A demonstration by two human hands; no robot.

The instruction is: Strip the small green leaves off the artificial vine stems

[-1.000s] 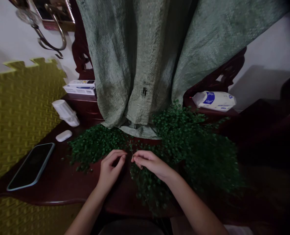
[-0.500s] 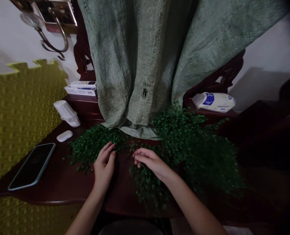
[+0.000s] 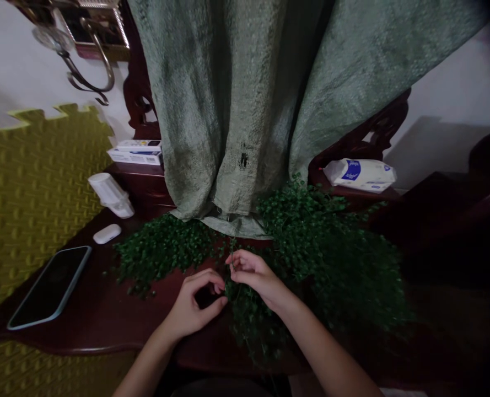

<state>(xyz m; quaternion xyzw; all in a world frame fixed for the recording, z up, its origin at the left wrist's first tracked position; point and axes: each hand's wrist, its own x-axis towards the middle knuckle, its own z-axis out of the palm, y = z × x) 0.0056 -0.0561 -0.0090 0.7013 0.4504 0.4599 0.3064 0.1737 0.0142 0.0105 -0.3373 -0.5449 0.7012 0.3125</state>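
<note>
My right hand is closed on a thin green sprig, whose stem sticks up past the fingertips. Just left of it, my left hand has its fingers curled and its thumb close to the fingertips, at the edge of the greenery below the sprig. Whatever lies between those fingertips is too small to make out. A large heap of green stems with small round beads spreads under and to the right of my right hand. Beyond my left hand lies a lower pile of small green pieces.
A grey-green woven cloth hangs behind the piles onto the dark red table. On the left lie a phone, a white case, a white bottle-like item and boxes. A tissue pack is at right.
My left hand has moved right, from beside the left pile to the sprig at my right hand, and its fingers have curled in. My right hand has stayed nearly in place.
</note>
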